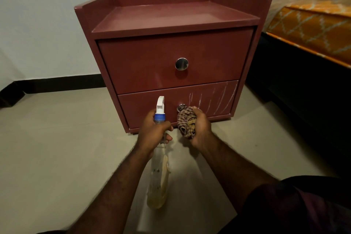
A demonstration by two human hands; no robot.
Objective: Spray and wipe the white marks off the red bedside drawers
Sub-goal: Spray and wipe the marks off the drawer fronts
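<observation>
— Red bedside drawers [142,59]: setting?
— Centre frame, standing on pale floor [57,138] before white wall [47,24]; orange-covered bed [313,30] at right edge.
— White marks [214,100]?
— Right half of bottom drawer front [144,108].
— Hands?
— Left hand [152,131] grips spray bottle [158,176]; right hand [201,129] clutches bunched cloth [185,121], low centre, near bottom knob [181,107].

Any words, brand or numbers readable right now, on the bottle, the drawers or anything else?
No text can be read.
Bottle: peeling yellowish label, too blurred to read.
Drawers: no writing; the white marks are only streaks.
Cloth and mattress: pattern only, no writing.
</observation>
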